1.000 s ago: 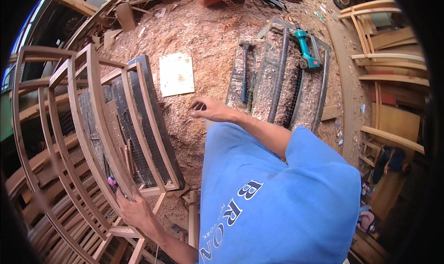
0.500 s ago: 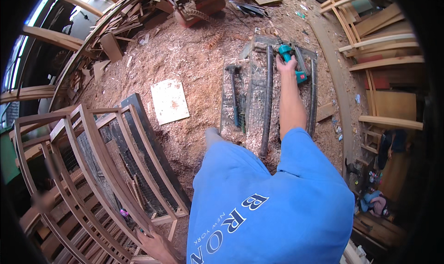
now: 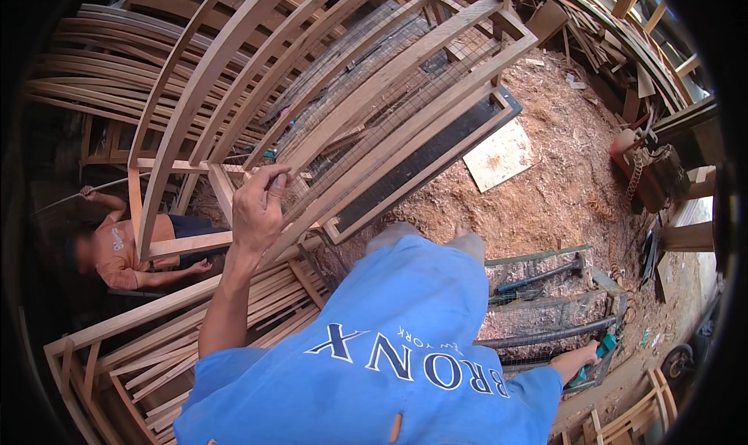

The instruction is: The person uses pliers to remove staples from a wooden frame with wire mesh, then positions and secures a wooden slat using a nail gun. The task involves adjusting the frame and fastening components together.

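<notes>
My left hand (image 3: 259, 213) is raised in front of the slatted wooden frame (image 3: 405, 71), its thumb and forefinger close together and the other fingers curled. Whatever lies between them, if anything, is too small to make out. Off to the right, my right hand (image 3: 575, 362) is closed around a teal handheld power tool (image 3: 606, 347), which is partly hidden. That tool rests low at a bench top strewn with shavings, beyond a dark curved bar (image 3: 538, 333). A hammer (image 3: 545, 273) lies on the same bench. Wire mesh shows behind the frame's slats.
At the left stands a person (image 3: 140, 250) in an orange shirt, near the frame's end. Stacked wooden strips (image 3: 257, 312) lie beside my left arm. A pale board (image 3: 500, 155) sits on shavings ahead. A red machine (image 3: 643, 168) and coiled hose (image 3: 635, 172) are at right.
My view has swung left, so the frame now fills the upper middle. My left hand has risen from low beside the frame. The right hand still grips the teal tool.
</notes>
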The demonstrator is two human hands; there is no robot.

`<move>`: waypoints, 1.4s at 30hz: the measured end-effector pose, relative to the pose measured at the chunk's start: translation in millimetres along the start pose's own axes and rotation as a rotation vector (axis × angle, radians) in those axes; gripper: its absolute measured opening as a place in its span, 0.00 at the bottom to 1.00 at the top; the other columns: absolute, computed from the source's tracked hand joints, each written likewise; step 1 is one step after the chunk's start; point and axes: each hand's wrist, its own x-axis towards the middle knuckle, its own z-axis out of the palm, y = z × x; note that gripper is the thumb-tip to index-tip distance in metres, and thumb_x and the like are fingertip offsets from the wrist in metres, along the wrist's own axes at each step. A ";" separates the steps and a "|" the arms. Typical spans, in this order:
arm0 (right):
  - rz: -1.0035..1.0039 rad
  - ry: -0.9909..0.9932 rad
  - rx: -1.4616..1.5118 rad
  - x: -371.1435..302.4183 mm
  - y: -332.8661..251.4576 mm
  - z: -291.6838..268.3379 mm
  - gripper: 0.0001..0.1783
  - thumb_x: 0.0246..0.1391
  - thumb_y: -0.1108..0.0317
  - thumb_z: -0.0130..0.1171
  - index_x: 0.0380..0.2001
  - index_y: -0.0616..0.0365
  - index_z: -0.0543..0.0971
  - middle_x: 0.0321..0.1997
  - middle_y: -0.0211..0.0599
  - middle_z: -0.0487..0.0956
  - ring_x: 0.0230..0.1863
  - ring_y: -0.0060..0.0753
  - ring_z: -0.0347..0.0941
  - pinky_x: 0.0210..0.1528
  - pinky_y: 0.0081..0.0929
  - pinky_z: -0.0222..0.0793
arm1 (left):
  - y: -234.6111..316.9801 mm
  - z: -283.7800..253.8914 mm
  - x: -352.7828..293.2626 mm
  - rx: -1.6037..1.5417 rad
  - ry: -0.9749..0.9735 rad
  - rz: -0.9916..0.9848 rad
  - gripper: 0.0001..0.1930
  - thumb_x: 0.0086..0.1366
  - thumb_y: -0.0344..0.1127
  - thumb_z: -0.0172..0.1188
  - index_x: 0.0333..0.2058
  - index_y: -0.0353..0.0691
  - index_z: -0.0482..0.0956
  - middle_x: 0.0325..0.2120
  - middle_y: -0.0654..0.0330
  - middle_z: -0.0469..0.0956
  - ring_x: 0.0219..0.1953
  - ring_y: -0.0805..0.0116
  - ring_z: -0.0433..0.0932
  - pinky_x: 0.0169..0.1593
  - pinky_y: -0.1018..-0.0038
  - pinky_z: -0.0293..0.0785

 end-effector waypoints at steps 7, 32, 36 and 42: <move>-0.332 -0.272 -0.709 -92.7 24.8 73.2 0.13 0.45 0.63 0.73 0.36 0.51 0.85 0.41 0.29 0.82 0.43 0.31 0.76 0.45 0.37 0.76 | -1.7 -23.5 -12.2 0.119 0.021 0.031 0.08 0.70 0.31 0.58 0.45 0.37 0.81 0.37 0.49 0.83 0.40 0.50 0.84 0.42 0.62 0.78; 0.475 -1.538 -1.560 -611.8 223.1 -249.7 0.11 0.56 0.72 0.68 0.38 0.62 0.76 0.16 0.32 0.75 0.14 0.26 0.70 0.17 0.25 0.62 | -4.7 -41.6 -30.7 -0.017 -0.019 0.056 0.09 0.70 0.34 0.59 0.43 0.35 0.81 0.35 0.49 0.83 0.38 0.51 0.84 0.41 0.61 0.79; 0.861 -1.381 -1.519 -620.5 188.1 -316.0 0.15 0.53 0.76 0.67 0.43 0.65 0.76 0.17 0.34 0.74 0.14 0.28 0.71 0.15 0.28 0.64 | -4.3 -21.0 -34.6 0.000 -0.176 -0.092 0.12 0.71 0.36 0.57 0.45 0.35 0.81 0.39 0.46 0.83 0.43 0.45 0.82 0.48 0.56 0.77; 0.742 -1.621 -1.970 -603.3 172.9 -350.5 0.11 0.56 0.63 0.68 0.35 0.59 0.80 0.22 0.30 0.78 0.21 0.25 0.72 0.27 0.26 0.67 | -16.1 2.7 -49.8 0.118 -0.149 -0.068 0.14 0.72 0.35 0.54 0.51 0.36 0.78 0.46 0.47 0.82 0.50 0.47 0.80 0.53 0.58 0.74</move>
